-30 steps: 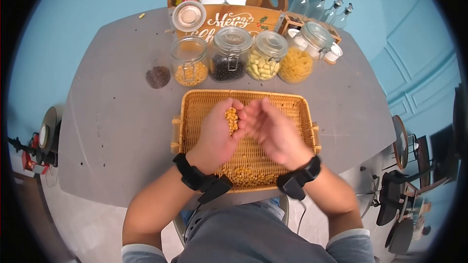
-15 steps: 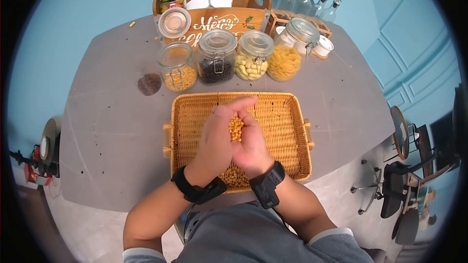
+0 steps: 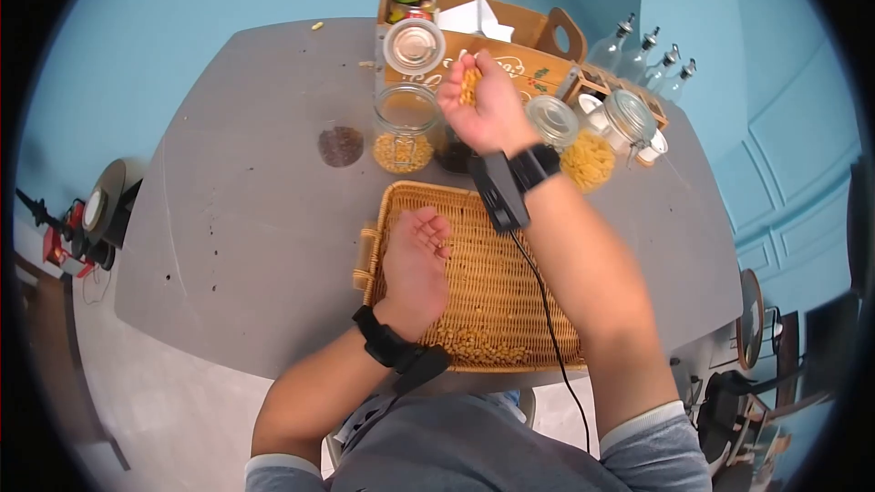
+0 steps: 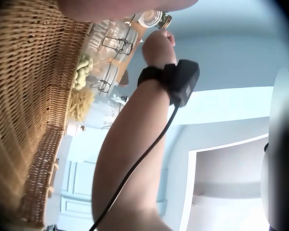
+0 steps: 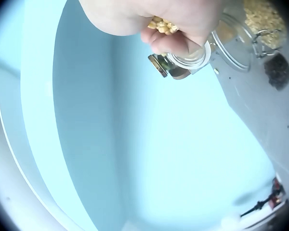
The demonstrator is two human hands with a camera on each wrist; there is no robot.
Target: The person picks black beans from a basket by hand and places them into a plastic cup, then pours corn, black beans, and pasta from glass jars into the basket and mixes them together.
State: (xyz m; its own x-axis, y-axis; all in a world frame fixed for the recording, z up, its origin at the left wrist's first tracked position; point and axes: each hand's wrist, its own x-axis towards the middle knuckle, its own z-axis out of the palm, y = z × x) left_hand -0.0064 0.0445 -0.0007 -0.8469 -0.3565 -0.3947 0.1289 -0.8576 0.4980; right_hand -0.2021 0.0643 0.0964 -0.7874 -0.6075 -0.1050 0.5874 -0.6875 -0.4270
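Observation:
My right hand (image 3: 483, 105) is raised over the row of jars, its curled fingers cupping a heap of yellow corn kernels (image 3: 470, 87). In the right wrist view the kernels (image 5: 163, 26) show between palm and fingers. To that hand's left stands an open glass jar (image 3: 406, 114), partly filled with corn. Over the left part of the wicker basket (image 3: 483, 210) is my left hand (image 3: 417, 260), palm turned inward and fingers loosely bent. More corn kernels (image 3: 478, 346) lie along the basket's near side. A jar of dark beans (image 3: 453, 155) is mostly hidden behind my right hand and wrist.
Right of the hand stand a jar of pasta (image 3: 588, 162) and a tilted jar (image 3: 629, 118). A dark reddish heap (image 3: 341, 146) sits left of the corn jar. Behind are a wooden crate (image 3: 529, 50) and several glass bottles (image 3: 638, 59). A cable hangs from the right wrist.
Both hands were together over the basket around the corn. My right hand has moved forward and up toward the jars with kernels in it, while the left stays over the basket.

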